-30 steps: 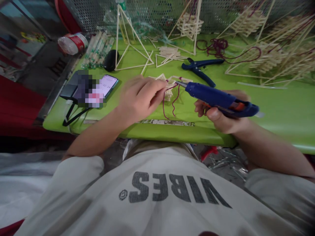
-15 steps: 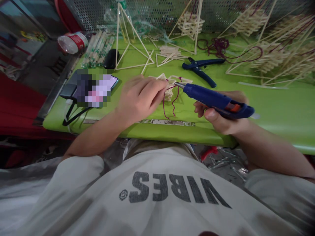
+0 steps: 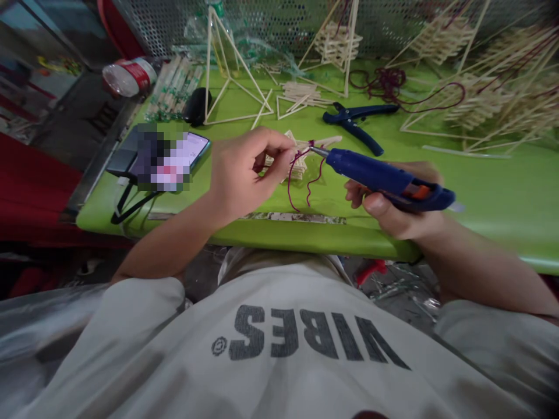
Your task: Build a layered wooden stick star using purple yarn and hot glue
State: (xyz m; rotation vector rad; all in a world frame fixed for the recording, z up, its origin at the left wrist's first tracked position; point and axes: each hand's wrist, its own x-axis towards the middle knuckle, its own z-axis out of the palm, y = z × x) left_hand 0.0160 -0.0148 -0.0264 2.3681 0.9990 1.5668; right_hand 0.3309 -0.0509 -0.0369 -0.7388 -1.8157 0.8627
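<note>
Head view: the left hand (image 3: 251, 174) pinches purple string (image 3: 301, 155) at the stick stack (image 3: 298, 170); the right hand's (image 3: 395, 216) fingers wrap the glue gun (image 3: 371, 173). A slip could burn the nearby fingertips.

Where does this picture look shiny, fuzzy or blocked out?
In the head view, a pale sheen lies on the green table near its right edge; in the head view, the stick structures at upper right look soft, the blue glue gun clearer; in the head view, blocky squares cover part of the phone.
</note>
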